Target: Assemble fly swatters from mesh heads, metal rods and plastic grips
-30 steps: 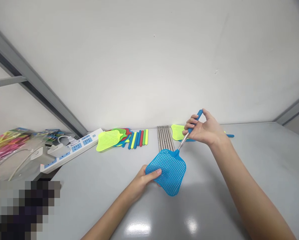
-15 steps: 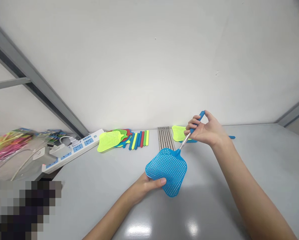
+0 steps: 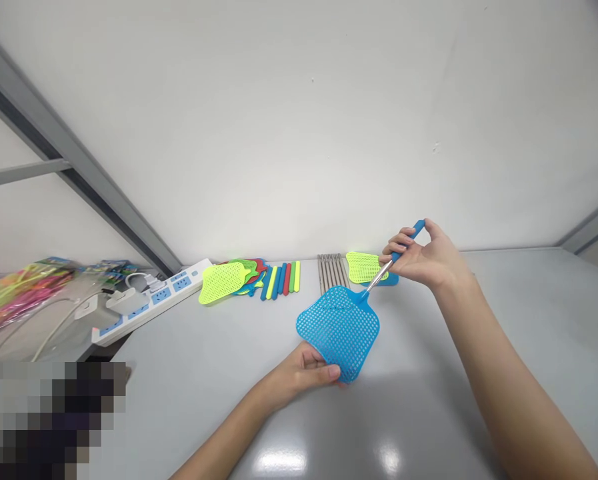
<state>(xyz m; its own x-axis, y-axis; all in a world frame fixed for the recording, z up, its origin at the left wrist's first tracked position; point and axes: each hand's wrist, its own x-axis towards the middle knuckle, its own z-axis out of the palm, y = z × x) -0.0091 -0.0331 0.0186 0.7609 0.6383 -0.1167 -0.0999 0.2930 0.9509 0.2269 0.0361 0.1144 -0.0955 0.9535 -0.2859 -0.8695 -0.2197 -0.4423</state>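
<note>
A blue fly swatter [image 3: 339, 328] hangs tilted above the grey table, its mesh head low and its handle up to the right. My left hand [image 3: 309, 373] pinches the lower edge of the mesh, thumb on the near face and fingers behind it. The blue handle [image 3: 417, 229] is in my right hand [image 3: 423, 257], with fingers wrapped round it and the thumb at its end. A short silver rod [image 3: 380, 274] joins handle and head. Behind the swatter lie several metal rods [image 3: 333, 272] side by side, and a yellow swatter head [image 3: 363, 267] on a blue one.
Coloured handles [image 3: 281, 280] lie in a row at the back, beside a pile of swatter heads [image 3: 223, 281]. A white power strip [image 3: 151, 303] with plugs and cables stands at the left. Plastic bags of bright items [image 3: 29, 293] are beyond it. A wall closes off the back.
The swatter and my right hand have shifted slightly right. The mesh, seen bent before, now lies flatter, and my left hand holds it nearer its bottom corner.
</note>
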